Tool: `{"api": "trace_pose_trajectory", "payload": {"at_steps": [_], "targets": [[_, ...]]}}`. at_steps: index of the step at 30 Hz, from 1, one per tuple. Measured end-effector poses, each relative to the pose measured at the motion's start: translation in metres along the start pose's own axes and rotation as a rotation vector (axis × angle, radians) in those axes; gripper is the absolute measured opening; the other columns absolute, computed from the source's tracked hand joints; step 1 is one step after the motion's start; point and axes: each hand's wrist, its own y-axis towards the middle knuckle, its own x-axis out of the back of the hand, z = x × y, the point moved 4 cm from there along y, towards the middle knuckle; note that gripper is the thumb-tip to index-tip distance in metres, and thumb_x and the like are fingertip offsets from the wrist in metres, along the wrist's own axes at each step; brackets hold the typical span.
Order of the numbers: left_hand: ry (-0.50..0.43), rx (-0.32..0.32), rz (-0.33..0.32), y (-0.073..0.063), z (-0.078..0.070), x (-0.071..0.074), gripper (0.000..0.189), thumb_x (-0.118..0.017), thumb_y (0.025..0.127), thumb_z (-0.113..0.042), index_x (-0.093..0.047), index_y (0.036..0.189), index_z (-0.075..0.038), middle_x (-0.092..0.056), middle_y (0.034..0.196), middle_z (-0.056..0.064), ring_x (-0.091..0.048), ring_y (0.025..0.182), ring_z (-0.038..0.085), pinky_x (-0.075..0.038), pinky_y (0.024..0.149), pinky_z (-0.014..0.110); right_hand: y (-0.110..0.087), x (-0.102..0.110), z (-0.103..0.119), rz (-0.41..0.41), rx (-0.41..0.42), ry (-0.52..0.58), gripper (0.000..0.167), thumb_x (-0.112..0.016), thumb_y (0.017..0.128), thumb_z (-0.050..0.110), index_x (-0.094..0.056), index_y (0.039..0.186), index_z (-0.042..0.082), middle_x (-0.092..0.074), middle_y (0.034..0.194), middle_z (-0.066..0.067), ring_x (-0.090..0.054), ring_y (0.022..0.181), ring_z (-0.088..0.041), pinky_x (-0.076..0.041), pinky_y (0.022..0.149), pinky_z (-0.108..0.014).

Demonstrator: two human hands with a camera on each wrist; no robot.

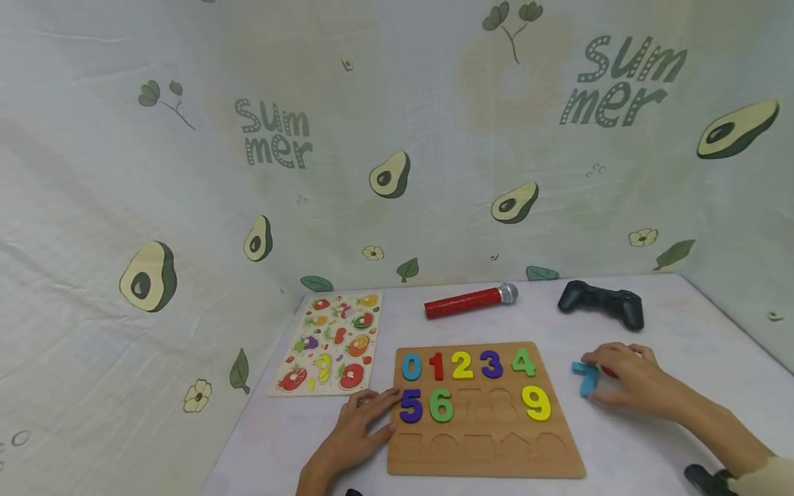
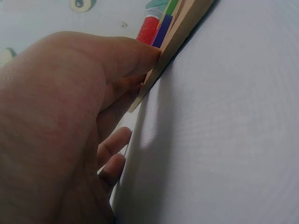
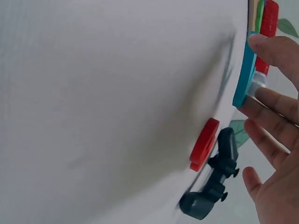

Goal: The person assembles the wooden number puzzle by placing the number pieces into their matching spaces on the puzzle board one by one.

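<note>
A wooden number puzzle board (image 1: 486, 466) lies flat with 0 to 6 and the 9 seated in it, and bare outlines beside them. My left hand (image 1: 358, 430) rests at the board's left edge, fingers extended; thumb and fingertips touch the edge next to the purple number 5 (image 1: 411, 406). Right of the board, my right hand (image 1: 639, 382) pinches a blue number 7 (image 1: 586, 379) between thumb and fingers. In the right wrist view the blue piece is lifted off the cloth. A red number piece (image 3: 204, 144) lies on the table near that hand, mostly hidden under it in the head view.
A red microphone (image 1: 465, 303) lies behind the board. At the back right is a black game controller (image 1: 602, 303). A fruit picture board (image 1: 329, 344) lies at the left, near the left hand. A printed cloth (image 1: 434, 138) hangs behind the white table.
</note>
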Motion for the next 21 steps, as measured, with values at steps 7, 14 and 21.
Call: {"api": "trace_pose_trajectory", "payload": {"at_steps": [7, 14, 21], "targets": [[0.004, 0.006, 0.002, 0.001, 0.001, -0.001, 0.052, -0.054, 0.099, -0.05, -0.046, 0.149, -0.04, -0.04, 0.154, -0.019, -0.032, 0.135, 0.027, -0.028, 0.102, 0.062, 0.002, 0.009, 0.015, -0.022, 0.029, 0.016, 0.054, -0.091, 0.068, 0.032, -0.07, 0.113, 0.011, -0.068, 0.111, -0.006, -0.05, 0.112, -0.038, -0.021, 0.095, -0.069], [0.001, 0.014, 0.001, 0.0, 0.002, -0.001, 0.052, -0.055, 0.099, -0.051, -0.047, 0.148, -0.04, -0.04, 0.154, -0.019, -0.033, 0.134, 0.028, -0.029, 0.101, 0.062, 0.007, 0.014, 0.035, -0.025, 0.067, 0.009, 0.051, -0.09, 0.069, 0.03, -0.071, 0.113, 0.013, -0.067, 0.111, -0.004, -0.051, 0.113, -0.038, -0.022, 0.095, -0.069], [0.007, 0.013, 0.003, 0.0, 0.001, -0.002, 0.051, -0.054, 0.099, -0.052, -0.046, 0.149, -0.041, -0.039, 0.154, -0.02, -0.033, 0.134, 0.027, -0.029, 0.102, 0.061, 0.012, 0.014, 0.051, -0.017, 0.082, -0.008, 0.05, -0.09, 0.07, 0.031, -0.072, 0.113, 0.014, -0.067, 0.111, -0.002, -0.051, 0.115, -0.037, -0.023, 0.096, -0.066]]}}
